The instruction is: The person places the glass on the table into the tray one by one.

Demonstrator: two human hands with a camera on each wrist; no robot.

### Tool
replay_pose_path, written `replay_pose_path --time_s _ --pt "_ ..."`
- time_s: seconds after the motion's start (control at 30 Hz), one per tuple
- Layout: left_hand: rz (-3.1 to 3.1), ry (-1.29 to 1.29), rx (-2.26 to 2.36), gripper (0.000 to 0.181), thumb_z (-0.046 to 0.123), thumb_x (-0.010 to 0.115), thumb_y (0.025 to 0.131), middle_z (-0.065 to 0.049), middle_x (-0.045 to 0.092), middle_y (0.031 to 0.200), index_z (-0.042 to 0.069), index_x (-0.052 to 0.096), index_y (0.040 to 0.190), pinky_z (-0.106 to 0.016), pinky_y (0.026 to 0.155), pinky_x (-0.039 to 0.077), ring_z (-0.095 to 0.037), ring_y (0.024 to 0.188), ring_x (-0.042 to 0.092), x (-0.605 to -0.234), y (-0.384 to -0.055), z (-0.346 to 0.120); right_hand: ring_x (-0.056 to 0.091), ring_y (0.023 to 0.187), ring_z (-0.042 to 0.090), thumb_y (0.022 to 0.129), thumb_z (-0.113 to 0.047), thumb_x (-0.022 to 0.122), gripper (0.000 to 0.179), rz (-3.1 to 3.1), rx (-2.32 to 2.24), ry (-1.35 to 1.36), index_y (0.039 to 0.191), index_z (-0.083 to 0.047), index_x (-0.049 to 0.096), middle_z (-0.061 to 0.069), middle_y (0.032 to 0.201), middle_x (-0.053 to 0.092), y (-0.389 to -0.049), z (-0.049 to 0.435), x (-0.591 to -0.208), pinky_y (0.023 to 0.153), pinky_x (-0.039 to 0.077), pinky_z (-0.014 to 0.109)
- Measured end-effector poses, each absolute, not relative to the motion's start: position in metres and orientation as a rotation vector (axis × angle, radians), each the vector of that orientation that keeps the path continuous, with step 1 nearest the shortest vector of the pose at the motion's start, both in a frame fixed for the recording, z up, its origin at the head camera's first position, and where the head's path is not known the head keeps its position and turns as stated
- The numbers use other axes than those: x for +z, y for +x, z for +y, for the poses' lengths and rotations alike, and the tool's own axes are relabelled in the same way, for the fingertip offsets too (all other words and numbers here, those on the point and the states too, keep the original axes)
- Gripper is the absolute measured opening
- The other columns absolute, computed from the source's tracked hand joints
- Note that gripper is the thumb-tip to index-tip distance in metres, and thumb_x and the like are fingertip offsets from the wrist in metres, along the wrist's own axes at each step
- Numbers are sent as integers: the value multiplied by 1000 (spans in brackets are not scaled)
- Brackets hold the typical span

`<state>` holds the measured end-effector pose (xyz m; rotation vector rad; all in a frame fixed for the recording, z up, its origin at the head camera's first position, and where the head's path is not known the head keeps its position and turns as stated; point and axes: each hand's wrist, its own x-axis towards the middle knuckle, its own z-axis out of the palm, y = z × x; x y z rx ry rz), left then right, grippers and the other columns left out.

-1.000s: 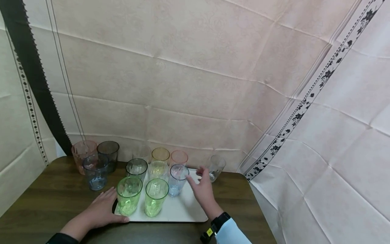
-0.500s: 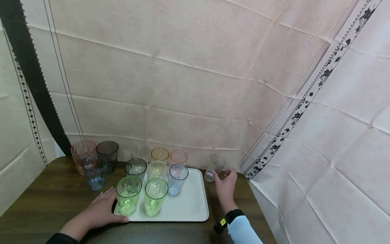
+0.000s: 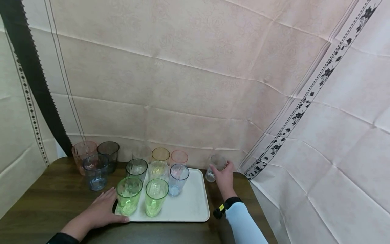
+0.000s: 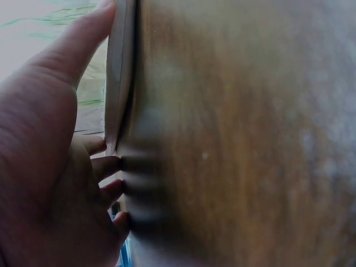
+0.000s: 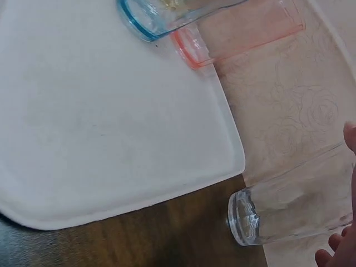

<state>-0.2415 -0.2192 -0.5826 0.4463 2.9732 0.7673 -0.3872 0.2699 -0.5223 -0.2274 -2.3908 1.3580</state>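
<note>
My right hand [image 3: 224,178] holds a clear drinking glass [image 3: 210,175], with the thumb on its left side and fingers on its right. The glass stands beyond the tray's right back corner; in the right wrist view its thick base [image 5: 245,219] is on the wood. My left hand [image 3: 102,208] rests at the left front corner of the white tray [image 3: 192,205], fingers spread on the table, thumb along the front rim. Two green glasses [image 3: 156,200] stand nearest that hand on the tray. Behind them are a dark grey glass [image 3: 136,167] and a light blue glass [image 3: 177,183].
Farther back on the tray stand a yellow-rimmed glass [image 3: 160,154], a pink glass [image 3: 179,157] and clear ones. Left of the tray, on the wooden table [image 3: 55,189], are a pink tumbler [image 3: 80,154], a dark glass [image 3: 112,154] and a blue glass [image 3: 96,181]. Patterned cloth [image 3: 182,84] hangs behind.
My right hand has moved right, from above the tray beside the light blue glass to round the clear glass, and now holds it. The left hand has stayed put.
</note>
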Motion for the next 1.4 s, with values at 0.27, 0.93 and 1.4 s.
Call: replay_pose_path --time_s 0.27,0.93,1.4 --pt "2992 473 787 135 82 74 70 -38 35 157 -11 32 158 -74 112 25 -57 143 26 -584 -240 -220 43 138 40 86 -56 80 110 -2429 1365 -194 162 -3 20 27 155 38 -395 269 -519 109 46 56" --pt "2994 469 780 134 82 73 71 -38 34 157 -11 32 158 -75 112 26 -57 144 26 -581 -238 -219 46 136 40 88 -44 81 99 -2471 1324 -238 159 -3 25 24 149 44 -392 269 -511 106 48 55" --pt "2980 445 772 135 82 73 70 -39 33 157 -12 32 157 -76 111 25 -57 144 26 -578 -237 -218 41 142 39 89 -37 82 97 -2467 1339 -145 160 -5 25 24 154 41 -351 268 -495 113 42 56"
